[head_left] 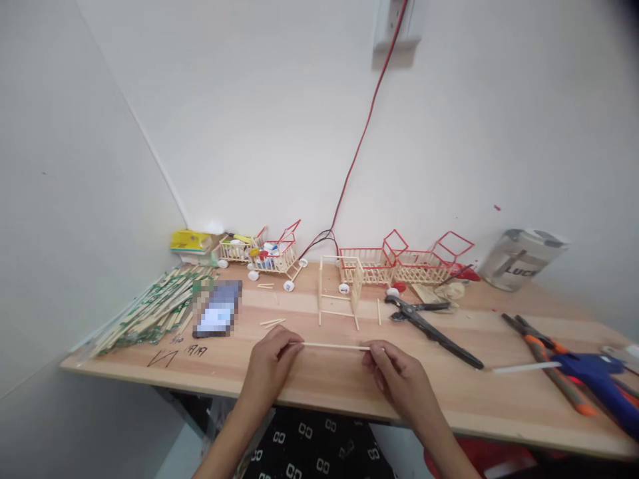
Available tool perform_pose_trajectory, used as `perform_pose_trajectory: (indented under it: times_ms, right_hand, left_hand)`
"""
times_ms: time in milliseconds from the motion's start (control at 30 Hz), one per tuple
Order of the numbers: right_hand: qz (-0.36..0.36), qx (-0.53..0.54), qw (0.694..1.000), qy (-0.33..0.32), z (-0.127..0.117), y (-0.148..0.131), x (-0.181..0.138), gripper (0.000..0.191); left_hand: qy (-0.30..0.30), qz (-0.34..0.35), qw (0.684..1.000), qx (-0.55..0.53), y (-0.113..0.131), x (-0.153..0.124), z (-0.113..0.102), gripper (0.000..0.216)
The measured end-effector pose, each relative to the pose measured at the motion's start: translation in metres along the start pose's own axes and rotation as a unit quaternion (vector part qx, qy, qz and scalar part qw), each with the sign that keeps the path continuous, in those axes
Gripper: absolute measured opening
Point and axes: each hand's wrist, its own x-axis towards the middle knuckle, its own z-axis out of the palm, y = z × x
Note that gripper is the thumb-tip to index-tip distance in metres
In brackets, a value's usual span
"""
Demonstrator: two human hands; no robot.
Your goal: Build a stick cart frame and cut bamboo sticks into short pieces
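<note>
A thin wooden stick (332, 345) stretches level between my two hands, just above the table's front part. My left hand (272, 356) pinches its left end between thumb and fingers. At the other end, my right hand (394, 369) grips it the same way. Just beyond the stick stands a small open frame (339, 296) built of similar sticks, with nothing of mine touching it. Short stick pieces (272, 322) lie beyond my left hand, and one more piece (379, 312) lies right of the frame.
Miniature stick carts (273, 258) with white wheels and red-trimmed carts (367, 265) line the wall. Bundled sticks (154, 309) and a phone (219, 309) lie left. Right are black pliers (432, 332), orange-handled pliers (549, 369), a blue glue gun (596, 379) and a can (519, 259).
</note>
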Motion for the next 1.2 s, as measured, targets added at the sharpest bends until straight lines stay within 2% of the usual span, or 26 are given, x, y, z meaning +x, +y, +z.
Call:
perform_pose_trajectory:
  times_ms: [100, 233, 400, 500, 667, 800, 933, 1033, 1200]
  right_hand:
    - [-0.014, -0.038, 0.999, -0.017, 0.001, -0.004, -0.001, 0.043]
    - [-0.011, -0.028, 0.999, -0.021, 0.0, -0.001, -0.001, 0.04]
    - [0.005, 0.01, 1.0, -0.026, -0.001, 0.003, -0.002, 0.038]
    - [0.014, 0.021, 0.999, -0.021, 0.0, 0.003, -0.002, 0.039]
    - [0.009, 0.018, 1.0, 0.011, -0.001, -0.002, 0.003, 0.038]
    - [-0.079, -0.059, 0.994, 0.041, -0.01, -0.02, 0.019, 0.037]
    - [-0.106, -0.073, 0.989, 0.076, -0.018, -0.034, 0.044, 0.036]
    - [-0.124, -0.086, 0.985, 0.089, -0.017, -0.033, 0.06, 0.035]
    - [-0.132, -0.12, 0.979, 0.097, -0.015, -0.021, 0.074, 0.036]
  left_hand:
    - [0.004, 0.03, 0.999, 0.044, -0.002, -0.002, 0.004, 0.014]
    - [-0.002, 0.102, 0.985, 0.14, -0.003, -0.003, 0.009, 0.014]
    - [0.018, 0.147, 0.977, 0.156, 0.001, 0.0, 0.01, 0.012]
    - [0.039, 0.15, 0.977, 0.147, 0.003, -0.001, 0.011, 0.012]
    - [0.041, 0.131, 0.983, 0.123, 0.008, 0.006, 0.007, 0.012]
    - [0.056, 0.137, 0.982, 0.121, 0.015, 0.032, -0.002, 0.014]
    - [0.07, 0.159, 0.98, 0.097, 0.015, 0.061, -0.005, 0.015]
    - [0.063, 0.143, 0.984, 0.082, 0.008, 0.073, -0.002, 0.013]
    - [0.054, 0.118, 0.988, 0.079, -0.002, 0.076, 0.005, 0.015]
